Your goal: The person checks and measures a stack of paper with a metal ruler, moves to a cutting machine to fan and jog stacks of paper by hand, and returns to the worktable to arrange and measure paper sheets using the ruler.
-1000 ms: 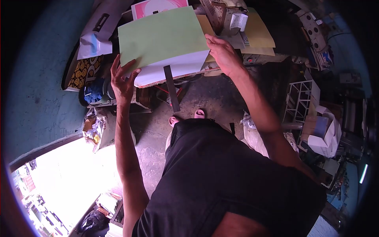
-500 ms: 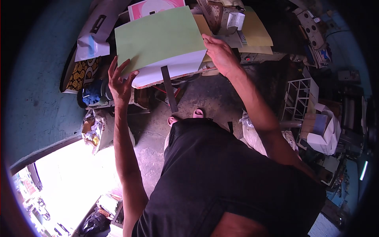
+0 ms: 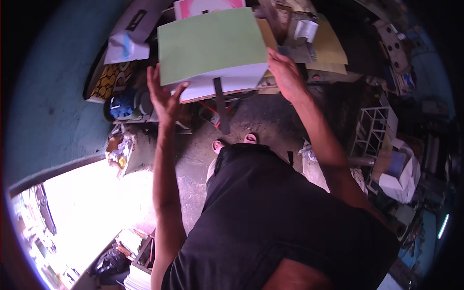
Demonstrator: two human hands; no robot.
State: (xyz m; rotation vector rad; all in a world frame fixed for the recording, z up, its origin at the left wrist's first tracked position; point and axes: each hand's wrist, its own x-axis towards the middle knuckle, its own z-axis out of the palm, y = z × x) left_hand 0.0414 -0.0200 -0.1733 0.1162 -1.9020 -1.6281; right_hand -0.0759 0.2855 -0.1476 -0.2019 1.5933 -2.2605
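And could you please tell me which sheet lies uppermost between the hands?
The pale green sheet: it overlaps the white sheet, while the pink-printed sheet peeks out behind and the yellow sheets lie further right.

Green sheet (image 3: 212, 46) between both hands (image 3: 166, 102) (image 3: 286, 77)

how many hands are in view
2: the bare left hand at the lower-left corner of the pale-green rectangular paper sheet, and the bare right hand at its right edge. No others show.

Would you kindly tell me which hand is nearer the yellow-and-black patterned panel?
Left: the left hand is right of the patterned panel, at the left edge of the green sheet; the right hand is farther, at its right edge.
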